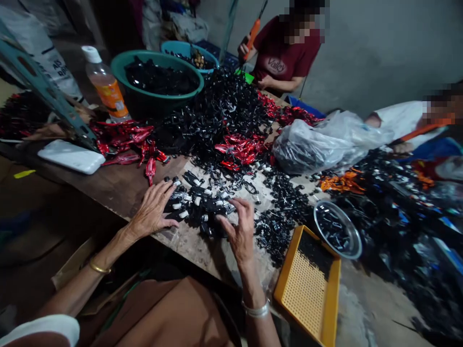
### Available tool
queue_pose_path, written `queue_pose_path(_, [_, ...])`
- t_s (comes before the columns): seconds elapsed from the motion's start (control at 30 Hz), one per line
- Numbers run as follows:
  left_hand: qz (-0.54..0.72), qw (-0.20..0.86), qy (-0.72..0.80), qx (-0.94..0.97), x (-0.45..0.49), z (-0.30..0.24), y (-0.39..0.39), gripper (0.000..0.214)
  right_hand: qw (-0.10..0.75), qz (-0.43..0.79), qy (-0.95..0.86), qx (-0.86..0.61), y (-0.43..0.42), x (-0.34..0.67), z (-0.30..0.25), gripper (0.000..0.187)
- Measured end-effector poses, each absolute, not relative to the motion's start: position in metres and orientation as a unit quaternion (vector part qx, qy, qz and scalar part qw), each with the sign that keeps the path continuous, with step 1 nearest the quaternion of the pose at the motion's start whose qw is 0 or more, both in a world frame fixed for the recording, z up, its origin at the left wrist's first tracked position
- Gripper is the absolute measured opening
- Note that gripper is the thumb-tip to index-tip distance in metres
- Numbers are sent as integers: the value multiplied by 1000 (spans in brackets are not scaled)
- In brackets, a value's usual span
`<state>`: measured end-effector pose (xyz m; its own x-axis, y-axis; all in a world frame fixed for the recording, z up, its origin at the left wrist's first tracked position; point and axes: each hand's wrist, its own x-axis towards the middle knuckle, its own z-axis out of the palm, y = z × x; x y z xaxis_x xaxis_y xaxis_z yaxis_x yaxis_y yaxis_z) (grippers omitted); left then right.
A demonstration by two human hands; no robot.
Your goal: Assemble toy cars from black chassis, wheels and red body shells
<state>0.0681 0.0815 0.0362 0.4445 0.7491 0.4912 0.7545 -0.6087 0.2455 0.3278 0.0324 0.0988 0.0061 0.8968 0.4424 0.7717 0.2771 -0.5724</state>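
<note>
My left hand (pixel 154 209) lies with fingers spread on the near edge of a small heap of black plastic parts with white ends (pixel 197 202) on the wooden table (pixel 119 185). My right hand (pixel 239 229) is at the heap's right side, fingers curled and touching the black pieces; what its fingertips pinch, if anything, is too small to name. Beyond them rises a big pile of black parts (pixel 224 108) with red foil pieces (pixel 240 147) mixed in.
A yellow mesh tray (pixel 307 289) and a round metal dish (pixel 338 229) sit at the right. A green basin (pixel 159 79), blue basin (pixel 188 50), orange-label bottle (pixel 104 84), white block (pixel 70 156) and clear bag (pixel 321 140) stand farther off. Two other people sit across.
</note>
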Motion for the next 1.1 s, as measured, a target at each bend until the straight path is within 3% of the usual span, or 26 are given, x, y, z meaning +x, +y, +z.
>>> queue_pose_path(0.17, [-268, 15, -424, -865, 72, 35, 74, 103, 270, 25, -706, -654, -22, 346, 65, 73])
queue_pose_path(0.27, [-249, -2, -408, -879, 79, 32, 75, 106, 240, 11, -718, -654, -26, 332, 47, 82])
queue_pose_path(0.73, [-219, -82, -410, -881, 95, 35, 104, 108, 251, 69, -763, -592, 17, 308, 45, 81])
queue_pose_path(1.1, [-190, -120, -389, -894, 99, 42, 191, 97, 297, 47, -751, -588, 85, 276, 35, 86])
